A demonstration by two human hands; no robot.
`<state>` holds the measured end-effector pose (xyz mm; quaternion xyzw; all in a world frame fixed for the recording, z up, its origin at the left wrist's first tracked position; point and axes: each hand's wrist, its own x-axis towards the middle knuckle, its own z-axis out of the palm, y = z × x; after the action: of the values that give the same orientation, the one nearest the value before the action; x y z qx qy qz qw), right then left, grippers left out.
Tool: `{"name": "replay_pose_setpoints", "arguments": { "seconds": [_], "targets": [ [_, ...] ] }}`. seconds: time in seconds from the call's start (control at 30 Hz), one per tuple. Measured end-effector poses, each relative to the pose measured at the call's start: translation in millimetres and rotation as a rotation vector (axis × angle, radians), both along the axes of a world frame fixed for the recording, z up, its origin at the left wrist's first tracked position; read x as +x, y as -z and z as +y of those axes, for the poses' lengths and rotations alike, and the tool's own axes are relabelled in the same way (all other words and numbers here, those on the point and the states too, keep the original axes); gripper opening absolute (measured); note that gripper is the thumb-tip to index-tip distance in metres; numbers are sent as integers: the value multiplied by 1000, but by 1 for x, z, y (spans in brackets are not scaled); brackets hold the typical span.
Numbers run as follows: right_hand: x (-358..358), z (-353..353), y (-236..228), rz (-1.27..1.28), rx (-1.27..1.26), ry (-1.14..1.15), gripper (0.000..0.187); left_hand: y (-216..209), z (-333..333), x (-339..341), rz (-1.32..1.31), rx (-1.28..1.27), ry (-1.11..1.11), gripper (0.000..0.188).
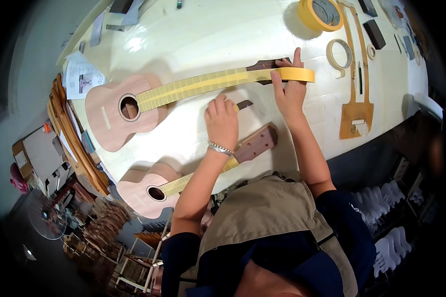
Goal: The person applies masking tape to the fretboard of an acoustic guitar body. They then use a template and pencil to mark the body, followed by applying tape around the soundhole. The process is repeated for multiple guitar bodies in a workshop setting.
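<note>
Yellow tape (304, 74), partly covered headstock (262, 65), half-hidden knife (245, 104)

No words or numbers can be read: print on the paper sheet (76, 74) at the table's (193, 39) left and a pale mark (355, 208) on the dark sleeve (339, 213) are too small

I have two ukuleles on table (208, 39), bodies left, headstocks right. Far ukulele (148, 99) behind near ukulele (139, 187). Left hand (222, 121) between necks; right hand (291, 94), with tape roll (303, 74), at far headstock. Large tape roll (307, 16) behind that. Forked template (349, 116) farther right. Paper sheet (74, 74) behind far body.
</note>
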<state>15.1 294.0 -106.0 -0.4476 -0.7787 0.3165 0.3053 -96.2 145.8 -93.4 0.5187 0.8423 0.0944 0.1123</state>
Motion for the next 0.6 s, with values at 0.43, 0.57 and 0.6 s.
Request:
{"name": "replay_pose_setpoints", "arguments": {
  "seconds": [0.43,0.57,0.6],
  "targets": [
    [0,-2,3,-20,27,-5,70,-22,46,-19,-939,410,-352,48],
    [0,-1,2,-3,14,7,68,-21,51,-18,-977,383,-388,50],
    [0,-1,2,2,14,12,67,-19,51,-18,-980,388,-400,50]
  ]
}}
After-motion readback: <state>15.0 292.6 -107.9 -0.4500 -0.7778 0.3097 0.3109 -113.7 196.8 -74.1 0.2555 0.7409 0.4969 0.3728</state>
